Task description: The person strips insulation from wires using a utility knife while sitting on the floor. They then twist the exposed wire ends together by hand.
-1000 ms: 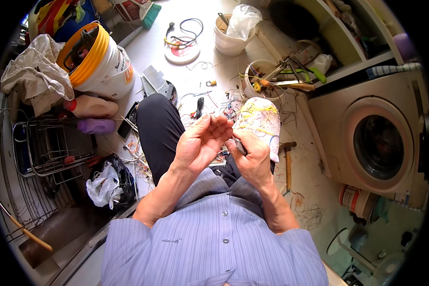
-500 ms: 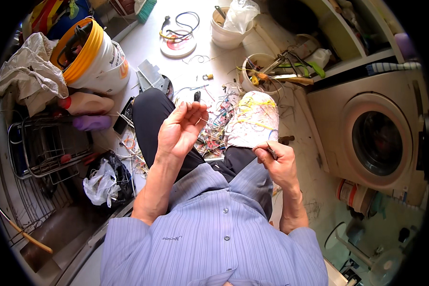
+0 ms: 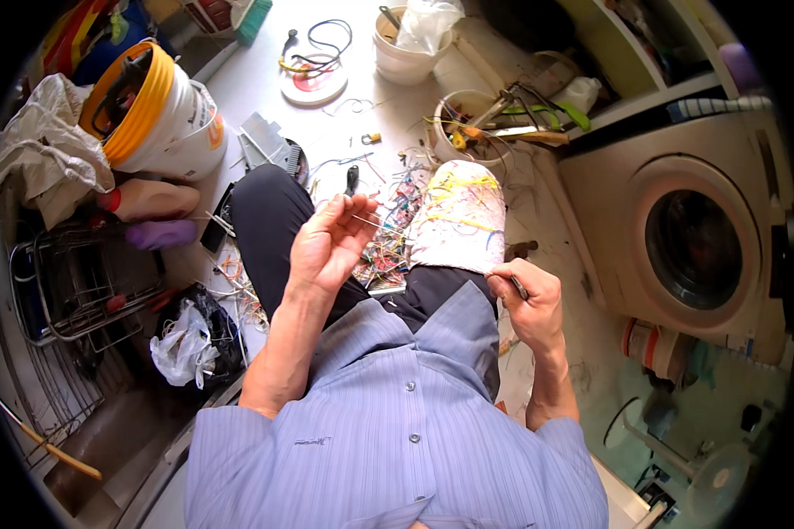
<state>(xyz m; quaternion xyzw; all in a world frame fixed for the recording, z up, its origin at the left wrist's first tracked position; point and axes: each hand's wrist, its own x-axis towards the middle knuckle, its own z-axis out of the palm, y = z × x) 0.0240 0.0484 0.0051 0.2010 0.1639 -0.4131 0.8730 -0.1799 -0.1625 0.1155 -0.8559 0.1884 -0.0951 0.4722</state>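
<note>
My left hand (image 3: 328,242) is raised above my lap, palm toward me, pinching a thin pale wire (image 3: 375,225) between fingertips. My right hand (image 3: 528,301) is lower, off my right knee, closed around a small dark tool (image 3: 518,285) whose tip sticks out from the fist. A white cloth (image 3: 460,216) streaked with coloured wires drapes over my right knee. A heap of coloured wire bits (image 3: 390,247) lies between my legs on the floor.
A white bucket with an orange rim (image 3: 154,115) stands at the left, a wire rack (image 3: 75,282) below it. A bowl of tools (image 3: 485,132) and a white tub (image 3: 410,48) sit ahead. A washing machine (image 3: 688,234) is at the right.
My hands were together over the lap, then came apart: the right hand dropped down and right with the tool, the left stayed raised with the wire.
</note>
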